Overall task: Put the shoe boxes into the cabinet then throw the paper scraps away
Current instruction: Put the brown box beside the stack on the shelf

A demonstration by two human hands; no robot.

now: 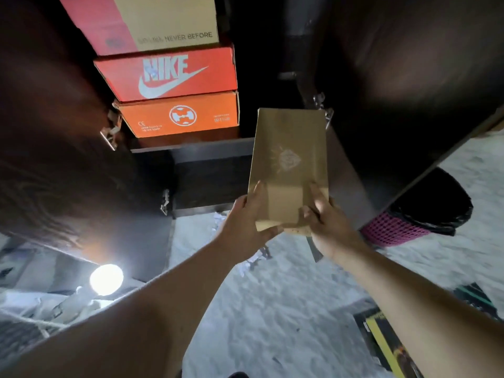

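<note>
Hands: left hand and right hand each grip a near corner of the brown shoe box, fingers curled round it.
Box: held at the cabinet opening, right of the stack.
Floor: paper scraps below the hands; pink bin right.
Shelf: orange box, red Nike box, tan-lidded box stacked far left.
</note>
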